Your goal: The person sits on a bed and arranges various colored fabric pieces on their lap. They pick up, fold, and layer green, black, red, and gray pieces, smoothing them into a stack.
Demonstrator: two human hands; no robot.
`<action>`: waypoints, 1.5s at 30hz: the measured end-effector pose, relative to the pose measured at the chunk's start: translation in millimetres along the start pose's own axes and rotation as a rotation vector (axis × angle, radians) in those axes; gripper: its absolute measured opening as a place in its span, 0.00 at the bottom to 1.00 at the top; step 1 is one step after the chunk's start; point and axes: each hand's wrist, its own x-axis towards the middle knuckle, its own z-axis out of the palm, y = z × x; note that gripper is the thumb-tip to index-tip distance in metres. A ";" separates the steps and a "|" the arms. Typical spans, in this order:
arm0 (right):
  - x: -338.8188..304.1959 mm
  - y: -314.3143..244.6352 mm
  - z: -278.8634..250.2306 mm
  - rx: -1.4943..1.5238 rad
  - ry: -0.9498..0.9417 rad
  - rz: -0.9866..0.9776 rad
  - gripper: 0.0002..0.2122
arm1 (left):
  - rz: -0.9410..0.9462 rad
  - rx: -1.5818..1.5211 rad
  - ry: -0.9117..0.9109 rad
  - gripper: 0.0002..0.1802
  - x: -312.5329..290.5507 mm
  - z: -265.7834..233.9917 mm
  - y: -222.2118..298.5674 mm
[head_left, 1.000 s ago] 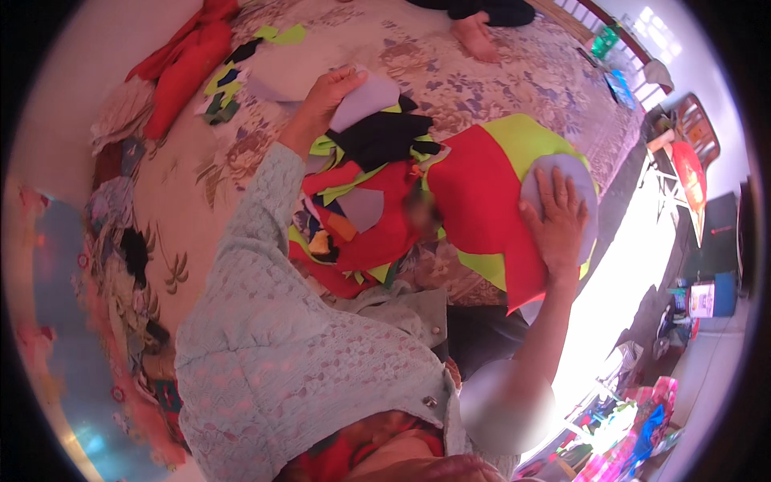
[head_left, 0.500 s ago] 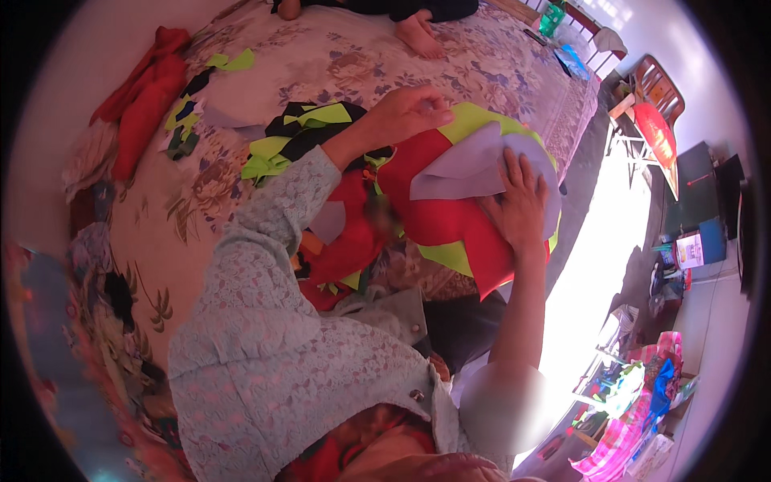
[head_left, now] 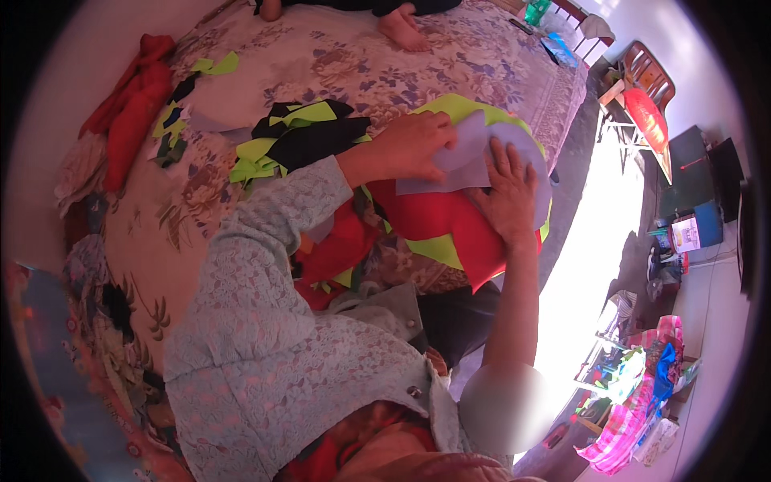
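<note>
A layered stack of cut cloth-like pieces lies on the bed before me: a red piece (head_left: pixel 426 221) over a bright lime-green piece (head_left: pixel 438 251), with a pale grey-lilac piece (head_left: pixel 450 178) on top. My right hand (head_left: pixel 510 193) lies flat on the stack, fingers spread over the grey piece and palm by the red one. My left hand (head_left: pixel 414 147) is at the left side of the grey piece, its fingers bent and the thumb held apart from them. No held thing shows in it. Left of it sits a pile of black and lime-green pieces (head_left: pixel 317 140).
The bed's flowered cover (head_left: pixel 337 64) spreads around the pieces. Red cloth (head_left: pixel 132 120) lies at the far left, near small scraps (head_left: pixel 173 132). Another person's bare foot (head_left: pixel 404 30) rests at the far edge. A wooden chair (head_left: pixel 649 72) stands at the right, beyond a sunlit floor strip.
My left hand has come down and slightly right onto the grey piece, from a raised place above the stack. My right hand stays on the stack. The whole view has shifted slightly.
</note>
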 end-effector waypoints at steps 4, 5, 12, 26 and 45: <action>0.2 -1.2 -1.6 0.024 0.011 0.007 0.31 | -0.081 0.078 -0.103 0.13 5.3 4.0 -4.5; 0.8 -1.7 -2.1 0.028 0.011 0.005 0.31 | -0.088 0.035 -0.084 0.12 5.5 5.5 -9.5; 0.0 -2.2 -3.5 0.045 0.010 0.007 0.32 | -0.108 -0.017 0.013 0.15 13.1 -1.7 -4.7; -0.1 -5.1 -4.7 0.051 0.004 0.021 0.32 | -0.175 -0.198 -0.031 0.07 26.7 -1.2 -20.3; 1.0 -8.1 -6.8 0.084 0.029 0.028 0.29 | -0.657 -1.498 0.280 0.10 59.2 25.7 -95.5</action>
